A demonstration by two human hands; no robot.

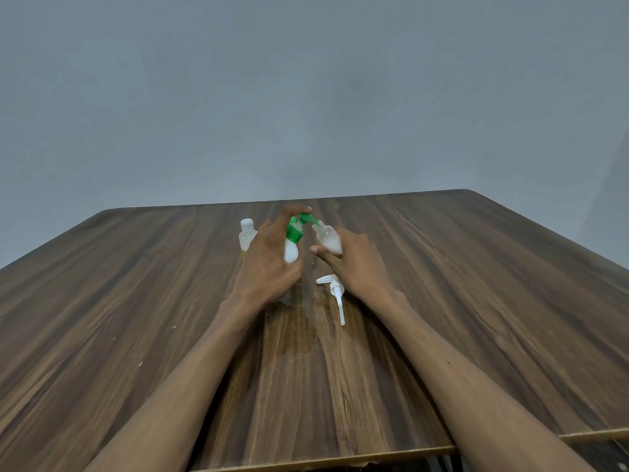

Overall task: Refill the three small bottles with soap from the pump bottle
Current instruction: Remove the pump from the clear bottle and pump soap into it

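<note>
On the near part of the wooden worktop (476, 335), two bare forearms reach forward from the bottom edge and converge toward the middle. Between the wrists the wood shows a darker, wet-looking patch (292, 332). Just beside the right wrist lies a loose white pump head (335, 289), on its side, its thin dip tube pointing back toward the person.

Farther in, the left hand (269, 264) grips the pump bottle (292, 248), a white bottle with a green collar and green pump top. The fingers are curled round its body and a fingertip rests on top of the green pump. The spout points to the right.

Just beside it, the right hand (354, 257) holds a small clear bottle (328, 240), fingers and thumb curled round its lower half. This bottle is uncapped and tilted, its open neck leaning left and up so that it sits right at the tip of the green spout; whether they touch cannot be made out. White soap fills the lower part of the small bottle. Both bottles are held up off the wood.

Beyond the left hand, partly hidden by it, another small bottle (246, 235) stands upright on the worktop with a white cap on and pale contents. A third small bottle cannot be made out.

Behind the far edge of the worktop rises a plain grey wall (306, 97).
</note>
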